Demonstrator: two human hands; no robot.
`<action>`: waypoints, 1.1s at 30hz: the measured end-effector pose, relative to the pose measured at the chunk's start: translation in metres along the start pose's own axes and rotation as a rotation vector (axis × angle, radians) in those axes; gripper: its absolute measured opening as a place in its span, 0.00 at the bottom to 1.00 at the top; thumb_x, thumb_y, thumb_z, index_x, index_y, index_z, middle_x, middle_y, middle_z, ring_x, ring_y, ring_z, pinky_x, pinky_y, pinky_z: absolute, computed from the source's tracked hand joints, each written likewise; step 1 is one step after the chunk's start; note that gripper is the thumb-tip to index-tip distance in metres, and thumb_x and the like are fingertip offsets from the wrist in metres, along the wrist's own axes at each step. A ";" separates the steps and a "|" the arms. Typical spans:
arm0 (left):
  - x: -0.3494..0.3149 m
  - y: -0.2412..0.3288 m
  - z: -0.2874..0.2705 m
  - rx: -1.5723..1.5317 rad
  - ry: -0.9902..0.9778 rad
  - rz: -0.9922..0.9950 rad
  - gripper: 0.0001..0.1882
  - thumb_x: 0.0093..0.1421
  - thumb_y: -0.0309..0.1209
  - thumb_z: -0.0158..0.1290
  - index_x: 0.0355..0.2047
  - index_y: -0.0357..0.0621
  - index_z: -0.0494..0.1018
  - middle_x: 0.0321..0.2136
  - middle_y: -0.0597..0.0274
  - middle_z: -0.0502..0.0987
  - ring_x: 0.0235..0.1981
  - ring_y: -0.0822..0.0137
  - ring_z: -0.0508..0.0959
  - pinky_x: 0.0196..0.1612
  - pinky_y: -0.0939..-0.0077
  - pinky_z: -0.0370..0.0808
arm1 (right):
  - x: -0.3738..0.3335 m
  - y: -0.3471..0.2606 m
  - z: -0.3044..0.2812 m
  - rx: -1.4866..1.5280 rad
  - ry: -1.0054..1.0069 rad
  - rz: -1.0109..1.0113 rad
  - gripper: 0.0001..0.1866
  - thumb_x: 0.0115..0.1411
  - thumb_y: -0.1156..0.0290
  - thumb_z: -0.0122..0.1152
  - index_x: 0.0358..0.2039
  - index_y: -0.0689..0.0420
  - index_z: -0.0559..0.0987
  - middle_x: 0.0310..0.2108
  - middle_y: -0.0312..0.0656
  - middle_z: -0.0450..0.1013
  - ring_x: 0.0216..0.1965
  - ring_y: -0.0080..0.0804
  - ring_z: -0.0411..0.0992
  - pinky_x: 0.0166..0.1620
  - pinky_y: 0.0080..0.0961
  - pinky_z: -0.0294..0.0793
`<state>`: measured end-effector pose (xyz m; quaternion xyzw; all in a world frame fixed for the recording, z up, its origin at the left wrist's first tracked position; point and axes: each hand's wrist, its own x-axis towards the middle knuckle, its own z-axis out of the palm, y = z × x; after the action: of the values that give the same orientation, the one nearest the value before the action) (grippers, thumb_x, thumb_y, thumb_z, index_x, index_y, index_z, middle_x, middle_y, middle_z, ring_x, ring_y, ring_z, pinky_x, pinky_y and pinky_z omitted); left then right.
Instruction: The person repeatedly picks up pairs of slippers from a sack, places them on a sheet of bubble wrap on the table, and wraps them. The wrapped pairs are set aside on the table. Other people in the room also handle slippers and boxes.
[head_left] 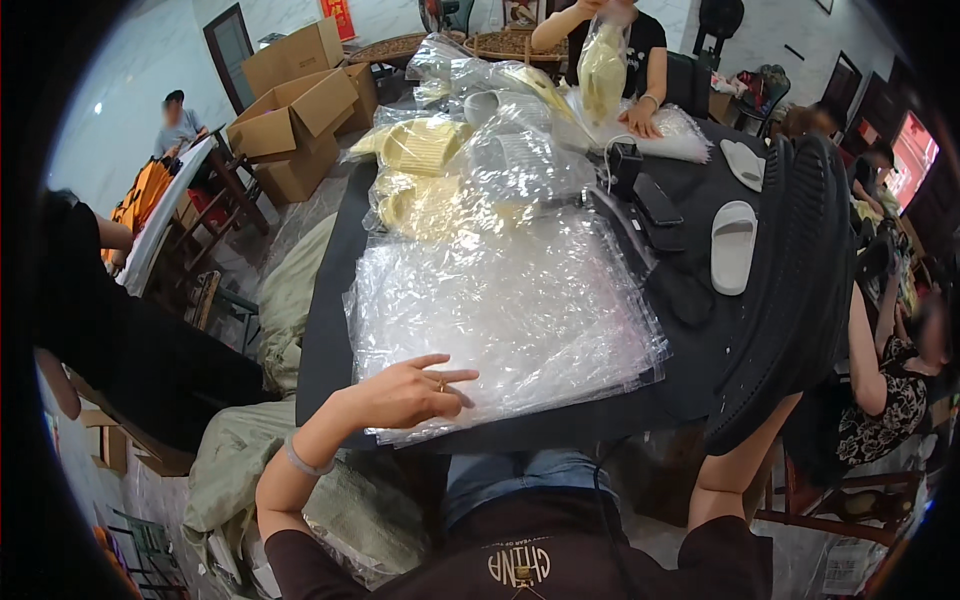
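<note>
My left hand (412, 393) lies over the near left part of a stack of clear plastic bags (500, 290), some fingers stretched out and apart, a ring on one; nothing is held in it. A pair of black slippers (785, 270) with ridged soles is raised on the right, one against the other. My right forearm (728, 470) reaches up behind them; the hand is hidden by the slippers it holds up. Beyond the bag stack lie bagged yellow slippers (425, 147) and bagged grey slippers (510, 150) in a heap.
Two loose white slippers, the nearer one (734, 248) upright, lie on the black table (330, 330). A black phone (657, 200) and a small black device (625, 165) sit by the bags. Across the table a person holds a bagged yellow slipper (603, 75). Cardboard boxes (300, 120) stand behind left.
</note>
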<state>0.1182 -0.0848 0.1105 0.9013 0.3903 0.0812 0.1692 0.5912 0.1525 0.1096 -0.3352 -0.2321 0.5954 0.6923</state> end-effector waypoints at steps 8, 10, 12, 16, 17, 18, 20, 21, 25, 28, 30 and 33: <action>-0.023 0.000 0.001 -0.174 -0.061 -0.137 0.09 0.51 0.20 0.52 0.31 0.47 0.70 0.60 0.65 0.64 0.64 0.58 0.58 0.63 0.53 0.56 | 0.000 0.005 0.026 -0.018 -0.040 0.005 0.22 0.64 0.61 0.45 0.54 0.60 0.68 0.52 0.43 0.68 0.51 0.35 0.67 0.55 0.33 0.64; -0.027 0.001 0.004 -0.073 0.040 -0.217 0.10 0.50 0.19 0.52 0.31 0.47 0.69 0.60 0.66 0.63 0.64 0.57 0.58 0.63 0.53 0.57 | -0.001 0.008 0.033 -0.023 -0.049 0.012 0.22 0.64 0.61 0.45 0.55 0.60 0.67 0.52 0.44 0.68 0.51 0.36 0.67 0.56 0.34 0.64; -0.031 0.003 0.005 -0.111 0.031 -0.165 0.09 0.50 0.19 0.51 0.30 0.47 0.67 0.56 0.69 0.67 0.63 0.61 0.60 0.63 0.52 0.58 | -0.006 0.011 0.039 -0.023 -0.058 0.024 0.22 0.64 0.60 0.45 0.55 0.60 0.67 0.53 0.44 0.67 0.51 0.36 0.67 0.56 0.34 0.64; -0.024 0.014 0.005 -0.188 -0.004 -0.051 0.07 0.51 0.20 0.50 0.28 0.47 0.65 0.48 0.73 0.75 0.61 0.64 0.63 0.63 0.53 0.57 | -0.016 0.018 0.057 -0.035 -0.086 0.048 0.23 0.64 0.60 0.44 0.55 0.59 0.67 0.53 0.44 0.67 0.52 0.36 0.67 0.57 0.34 0.64; -0.023 0.015 0.003 -0.183 -0.007 -0.061 0.07 0.51 0.20 0.49 0.28 0.47 0.65 0.48 0.72 0.75 0.61 0.64 0.63 0.63 0.52 0.57 | -0.023 0.022 0.063 -0.037 -0.096 0.056 0.23 0.65 0.60 0.44 0.55 0.59 0.67 0.53 0.44 0.67 0.52 0.36 0.67 0.57 0.34 0.64; -0.022 0.014 0.001 -0.177 -0.010 -0.073 0.07 0.52 0.20 0.49 0.28 0.47 0.65 0.47 0.71 0.75 0.61 0.64 0.63 0.63 0.52 0.57 | -0.027 0.025 0.069 -0.046 -0.112 0.066 0.23 0.65 0.60 0.44 0.56 0.59 0.66 0.53 0.44 0.67 0.52 0.36 0.67 0.57 0.35 0.64; -0.023 0.007 0.002 -0.150 0.035 -0.132 0.07 0.51 0.18 0.47 0.28 0.46 0.66 0.46 0.69 0.76 0.60 0.63 0.64 0.61 0.54 0.60 | -0.042 0.029 0.085 -0.060 -0.132 0.088 0.23 0.65 0.59 0.43 0.56 0.59 0.66 0.54 0.44 0.67 0.52 0.36 0.67 0.57 0.35 0.64; -0.023 0.002 0.005 -0.185 0.053 -0.177 0.07 0.51 0.18 0.47 0.28 0.46 0.66 0.46 0.69 0.76 0.60 0.63 0.64 0.61 0.54 0.61 | -0.053 0.036 0.095 -0.071 -0.149 0.111 0.23 0.65 0.59 0.43 0.56 0.59 0.66 0.54 0.44 0.67 0.53 0.37 0.67 0.58 0.35 0.64; -0.028 -0.007 0.013 -0.117 0.033 -0.237 0.11 0.48 0.18 0.48 0.32 0.45 0.67 0.48 0.66 0.74 0.60 0.60 0.65 0.61 0.59 0.63 | -0.115 0.061 0.140 -0.020 -0.380 0.256 0.21 0.66 0.65 0.40 0.56 0.59 0.66 0.54 0.45 0.66 0.53 0.37 0.67 0.56 0.34 0.64; -0.030 0.004 0.000 -0.211 0.046 -0.229 0.17 0.47 0.20 0.50 0.40 0.43 0.68 0.49 0.59 0.73 0.60 0.58 0.65 0.61 0.62 0.62 | -0.133 0.091 0.162 -0.620 -0.445 0.102 0.20 0.60 0.72 0.46 0.53 0.62 0.68 0.52 0.50 0.68 0.51 0.41 0.68 0.54 0.33 0.65; -0.032 0.009 -0.015 -0.382 0.098 -0.251 0.22 0.47 0.22 0.52 0.45 0.41 0.67 0.50 0.53 0.72 0.59 0.56 0.65 0.61 0.64 0.61 | -0.137 0.118 0.178 -1.040 -0.671 -0.134 0.20 0.55 0.76 0.51 0.49 0.65 0.70 0.49 0.54 0.70 0.49 0.46 0.70 0.52 0.33 0.66; -0.046 -0.012 -0.008 -0.461 0.355 -0.463 0.26 0.50 0.24 0.53 0.52 0.36 0.66 0.50 0.45 0.71 0.55 0.50 0.69 0.59 0.65 0.62 | -0.159 0.152 0.214 -0.933 -0.884 -0.156 0.21 0.51 0.76 0.55 0.47 0.68 0.71 0.47 0.56 0.71 0.50 0.46 0.69 0.52 0.32 0.67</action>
<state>0.0767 -0.1089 0.1135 0.6991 0.5788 0.2816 0.3112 0.3065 0.0468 0.1522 -0.3062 -0.7533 0.4618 0.3543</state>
